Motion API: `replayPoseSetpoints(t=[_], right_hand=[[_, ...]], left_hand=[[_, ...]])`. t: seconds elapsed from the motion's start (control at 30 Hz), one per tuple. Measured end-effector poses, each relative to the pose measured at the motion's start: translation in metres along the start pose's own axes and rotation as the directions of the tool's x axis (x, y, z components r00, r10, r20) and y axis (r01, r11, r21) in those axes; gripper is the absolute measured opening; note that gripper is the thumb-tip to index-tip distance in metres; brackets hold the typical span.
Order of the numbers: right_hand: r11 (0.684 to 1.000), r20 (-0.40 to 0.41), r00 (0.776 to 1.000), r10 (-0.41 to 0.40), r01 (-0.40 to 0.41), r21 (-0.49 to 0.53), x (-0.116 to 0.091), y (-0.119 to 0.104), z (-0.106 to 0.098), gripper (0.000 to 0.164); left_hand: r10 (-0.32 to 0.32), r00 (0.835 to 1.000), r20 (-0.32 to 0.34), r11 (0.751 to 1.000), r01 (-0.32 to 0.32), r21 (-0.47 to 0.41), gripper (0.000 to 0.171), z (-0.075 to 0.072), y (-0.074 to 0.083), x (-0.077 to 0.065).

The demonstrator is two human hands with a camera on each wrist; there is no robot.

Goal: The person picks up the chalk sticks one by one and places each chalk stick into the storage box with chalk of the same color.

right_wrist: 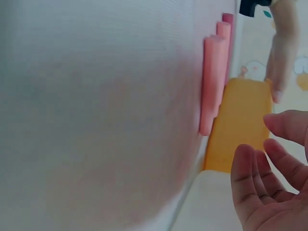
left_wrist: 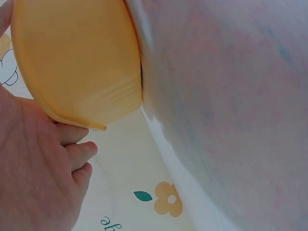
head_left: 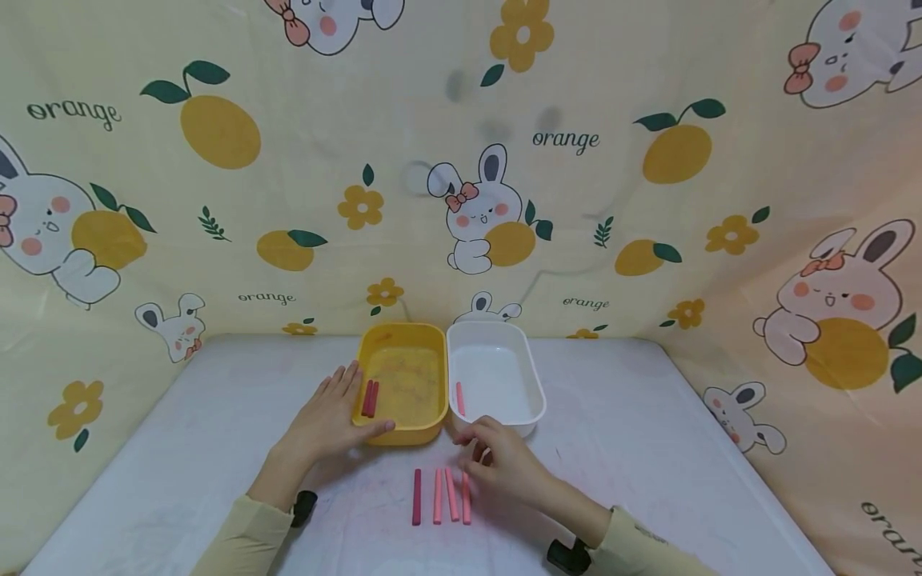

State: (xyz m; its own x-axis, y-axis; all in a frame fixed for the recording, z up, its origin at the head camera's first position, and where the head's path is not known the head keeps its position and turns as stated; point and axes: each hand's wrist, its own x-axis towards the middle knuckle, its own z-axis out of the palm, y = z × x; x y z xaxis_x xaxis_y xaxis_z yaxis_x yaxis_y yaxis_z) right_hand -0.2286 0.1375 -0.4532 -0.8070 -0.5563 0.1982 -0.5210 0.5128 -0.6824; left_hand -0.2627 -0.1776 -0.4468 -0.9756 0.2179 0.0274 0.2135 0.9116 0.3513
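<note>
Head view: your left hand (head_left: 327,420) is resting spread against the yellow tray (head_left: 414,376); your empty right hand (head_left: 507,462) is hovering, fingers loosely bent, by three pink sticks (head_left: 452,498) and one dark red stick (head_left: 416,498) on the counter (head_left: 612,432). You are apparently sorting by colour; next is likely calling for pinching a pink stick for the white tray (head_left: 497,372).

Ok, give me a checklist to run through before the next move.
1. Left hand on the yellow box: ok, touching it.
2. Right hand free: ok, holding nothing.
3. Yellow box contents matching: ok, two dark red sticks.
4. White box started: ok, one pink stick inside.
5. All sticks boxed: not ok, one loose dark red stick and three loose pink sticks remain outside.
6. Right hand clear of white box: cannot tell.
</note>
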Motion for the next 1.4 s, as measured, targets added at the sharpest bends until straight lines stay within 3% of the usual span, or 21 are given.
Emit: replayPoseSetpoints(t=[0.23, 0.43, 0.53, 0.87, 1.13, 1.4], right_hand=[[0.999, 0.094, 0.995, 0.023, -0.019, -0.048, -0.007, 0.002, 0.002, 0.026], [0.988, 0.165, 0.977, 0.135, -0.119, -0.103, -0.011, 0.002, 0.004, 0.031], [0.982, 0.183, 0.971, 0.156, -0.132, -0.136, -0.012, 0.000, 0.005, 0.033], [0.976, 0.210, 0.962, 0.172, -0.137, -0.169, -0.017, -0.006, 0.008, 0.029], [0.976, 0.210, 0.968, 0.139, -0.098, -0.196, -0.021, -0.008, 0.009, 0.031], [0.978, 0.197, 0.965, 0.175, -0.147, -0.147, -0.020, -0.010, 0.010, 0.036]], left_hand=[[-0.001, 1.000, -0.003, 1.000, 0.001, 0.005, 0.119, -0.001, 0.000, 0.000], [-0.001, 1.000, -0.004, 1.000, 0.001, 0.000, 0.120, -0.001, 0.000, 0.001], [-0.002, 1.000, -0.004, 1.000, 0.002, 0.001, 0.121, 0.000, 0.000, 0.001], [-0.001, 1.000, -0.005, 1.000, 0.001, 0.004, 0.122, 0.002, -0.002, 0.002], [-0.002, 1.000, 0.005, 1.000, 0.002, 0.011, 0.123, 0.001, -0.001, 0.002], [-0.012, 1.000, 0.005, 1.000, 0.012, 0.008, 0.123, 0.002, -0.002, 0.002]])
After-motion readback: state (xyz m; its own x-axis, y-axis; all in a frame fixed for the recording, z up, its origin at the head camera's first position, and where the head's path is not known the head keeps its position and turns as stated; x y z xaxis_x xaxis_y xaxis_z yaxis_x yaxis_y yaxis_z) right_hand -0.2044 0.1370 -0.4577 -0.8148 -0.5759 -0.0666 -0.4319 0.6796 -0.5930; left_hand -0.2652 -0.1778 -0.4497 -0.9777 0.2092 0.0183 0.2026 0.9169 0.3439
